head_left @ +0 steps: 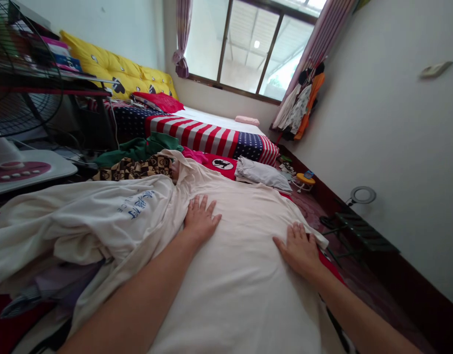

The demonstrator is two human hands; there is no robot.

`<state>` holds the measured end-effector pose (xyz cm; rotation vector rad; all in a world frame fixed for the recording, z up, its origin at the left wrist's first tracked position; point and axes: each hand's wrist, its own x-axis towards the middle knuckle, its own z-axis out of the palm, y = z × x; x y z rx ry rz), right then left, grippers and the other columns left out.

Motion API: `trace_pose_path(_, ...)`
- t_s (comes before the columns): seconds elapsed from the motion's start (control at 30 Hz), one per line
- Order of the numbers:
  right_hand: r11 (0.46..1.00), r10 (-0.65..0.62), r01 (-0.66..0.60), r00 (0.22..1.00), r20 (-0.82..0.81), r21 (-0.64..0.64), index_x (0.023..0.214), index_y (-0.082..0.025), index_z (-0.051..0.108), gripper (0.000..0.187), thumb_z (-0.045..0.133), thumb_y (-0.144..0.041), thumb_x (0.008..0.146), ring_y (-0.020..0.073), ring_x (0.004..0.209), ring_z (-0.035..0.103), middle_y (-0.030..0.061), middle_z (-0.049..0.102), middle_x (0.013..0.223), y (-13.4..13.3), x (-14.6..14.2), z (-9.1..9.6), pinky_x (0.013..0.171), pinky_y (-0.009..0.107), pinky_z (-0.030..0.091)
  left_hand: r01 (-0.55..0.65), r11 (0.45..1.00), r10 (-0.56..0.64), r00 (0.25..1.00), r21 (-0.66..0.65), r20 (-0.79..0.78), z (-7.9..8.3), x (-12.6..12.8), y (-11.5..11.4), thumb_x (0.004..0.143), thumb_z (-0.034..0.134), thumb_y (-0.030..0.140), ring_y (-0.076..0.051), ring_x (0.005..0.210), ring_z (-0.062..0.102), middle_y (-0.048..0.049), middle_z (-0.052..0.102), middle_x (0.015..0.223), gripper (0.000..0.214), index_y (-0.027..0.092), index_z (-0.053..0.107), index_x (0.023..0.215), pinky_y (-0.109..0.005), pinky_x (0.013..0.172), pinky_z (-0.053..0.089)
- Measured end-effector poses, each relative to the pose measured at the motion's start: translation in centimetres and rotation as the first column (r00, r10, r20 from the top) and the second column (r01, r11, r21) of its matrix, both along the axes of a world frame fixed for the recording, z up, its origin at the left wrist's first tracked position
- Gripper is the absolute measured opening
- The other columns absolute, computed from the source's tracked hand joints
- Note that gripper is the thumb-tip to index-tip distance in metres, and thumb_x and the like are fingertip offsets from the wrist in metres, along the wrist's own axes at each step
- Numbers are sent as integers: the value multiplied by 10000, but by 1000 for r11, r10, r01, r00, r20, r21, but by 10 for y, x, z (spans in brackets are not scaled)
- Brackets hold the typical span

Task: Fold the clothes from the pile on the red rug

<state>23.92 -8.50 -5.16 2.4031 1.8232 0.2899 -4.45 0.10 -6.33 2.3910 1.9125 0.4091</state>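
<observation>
The left hand (200, 220), fingers spread, rests palm down at ten o'clock on a cream garment (241, 250); the right hand (300, 250), thumb apart from its fingers, rests flat at three. The garment lies spread across the middle foreground. From its centre, a white printed garment (101, 211) lies at nine, a checkered cloth (134, 168) at ten, a striped bed cover (197, 132) at eleven.
</observation>
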Motion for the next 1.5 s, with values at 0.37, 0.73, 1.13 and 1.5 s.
trace_pose_path(0.37, 922, 372, -386, 882, -289, 8, 1504, -212, 222, 673, 260, -575, 939, 198, 1453, 98, 26, 135, 1584, 60, -44, -6, 1161, 422, 114, 3, 1000, -3, 1000, 4, -30, -2, -4, 2, 917, 340, 544, -311, 1438, 155, -65, 242, 1557, 593, 273, 384, 1442, -469, 1154, 131)
trace_pose_path(0.73, 984, 176, -165, 962, -207, 70, 1475, -150, 301, 624, 277, -493, 954, 253, 1445, 134, 94, 170, 1574, 111, -46, 18, 1128, 528, 137, -10, 1000, 10, 999, 24, -33, -4, 0, 1, 910, 364, 521, -316, 1433, 168, -82, 263, 1549, 587, 263, 397, 1436, -483, 1148, 142)
trace_pose_path(1.13, 984, -168, 175, 961, -219, 14, 1486, -86, 256, 703, 237, -530, 940, 284, 1444, 122, 142, 174, 1568, 156, -3, 11, 1132, 532, 127, -14, 999, 15, 1000, 30, -21, -7, -1, 3, 904, 348, 554, -299, 1436, 169, -59, 262, 1552, 596, 292, 389, 1437, -465, 1157, 132)
trace_pose_path(1.5, 988, 157, -149, 936, -315, 52, 1496, -131, 241, 691, 231, -533, 933, 241, 1446, 122, 70, 173, 1574, 110, -69, -9, 1139, 496, 135, -12, 1000, 12, 998, 9, -63, -6, -1, 1, 912, 314, 559, -287, 1442, 148, -25, 245, 1559, 599, 297, 366, 1448, -461, 1161, 121)
